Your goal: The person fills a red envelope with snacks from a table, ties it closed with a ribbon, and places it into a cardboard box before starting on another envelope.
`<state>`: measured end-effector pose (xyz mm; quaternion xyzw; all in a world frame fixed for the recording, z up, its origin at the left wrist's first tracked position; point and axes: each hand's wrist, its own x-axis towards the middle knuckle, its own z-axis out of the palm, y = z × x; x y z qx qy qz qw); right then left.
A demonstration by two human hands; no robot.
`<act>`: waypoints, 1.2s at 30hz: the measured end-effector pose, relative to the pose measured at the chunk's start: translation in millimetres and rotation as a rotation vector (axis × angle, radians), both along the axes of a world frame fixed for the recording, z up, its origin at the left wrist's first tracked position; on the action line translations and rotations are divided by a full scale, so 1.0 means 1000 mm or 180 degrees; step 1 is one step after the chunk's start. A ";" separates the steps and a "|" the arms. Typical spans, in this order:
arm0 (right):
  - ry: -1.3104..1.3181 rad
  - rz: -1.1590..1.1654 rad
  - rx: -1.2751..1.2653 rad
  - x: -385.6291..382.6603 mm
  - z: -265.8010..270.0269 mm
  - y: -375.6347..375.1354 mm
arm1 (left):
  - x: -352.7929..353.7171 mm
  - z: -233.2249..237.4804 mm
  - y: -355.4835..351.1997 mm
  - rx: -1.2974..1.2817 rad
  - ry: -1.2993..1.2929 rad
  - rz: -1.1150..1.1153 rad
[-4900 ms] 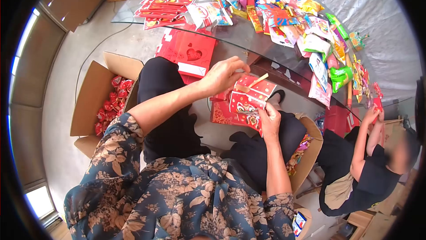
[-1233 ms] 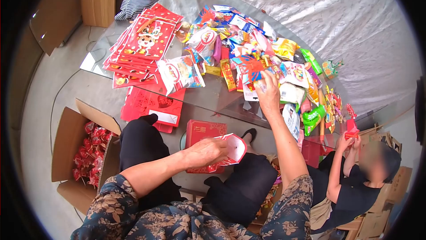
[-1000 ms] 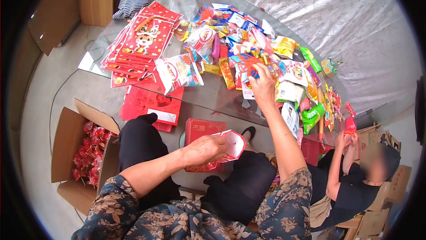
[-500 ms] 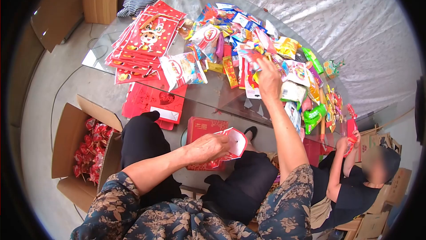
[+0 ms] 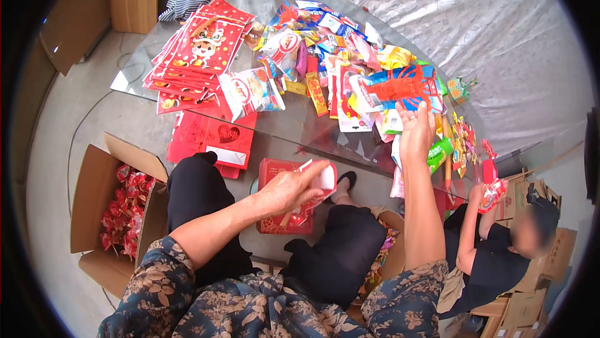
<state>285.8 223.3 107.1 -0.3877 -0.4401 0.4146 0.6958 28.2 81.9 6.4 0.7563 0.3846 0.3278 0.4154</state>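
Note:
My left hand (image 5: 289,191) is closed on a red paper bag (image 5: 329,183), whose mouth gapes and shows a white inside. Below that hand lies a red printed box (image 5: 275,222), partly covered by my forearm and the bag. Over the right part of the glass table, my right hand (image 5: 417,130) grips the lower edge of a blue snack packet (image 5: 400,86) with a big red crayfish printed on it. Around this packet lies a heap of mixed snacks and sweets (image 5: 340,38).
Stacked red cartoon bags (image 5: 203,47) lie on the glass table's left side, beside a white snack bag (image 5: 251,92). An open carton (image 5: 87,200) of red-wrapped sweets stands on the floor at left. At right a co-worker (image 5: 494,244) holds a red package (image 5: 494,195).
My right hand has drawn the crayfish packet out of the heap, toward the right, and its printed face now shows. My left hand has shifted slightly, with the red bag tilted more upright.

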 end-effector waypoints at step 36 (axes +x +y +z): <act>-0.2836 0.0266 0.0391 -0.053 -0.070 -0.188 | 0.007 -0.028 -0.010 0.0239 -0.1742 -0.0077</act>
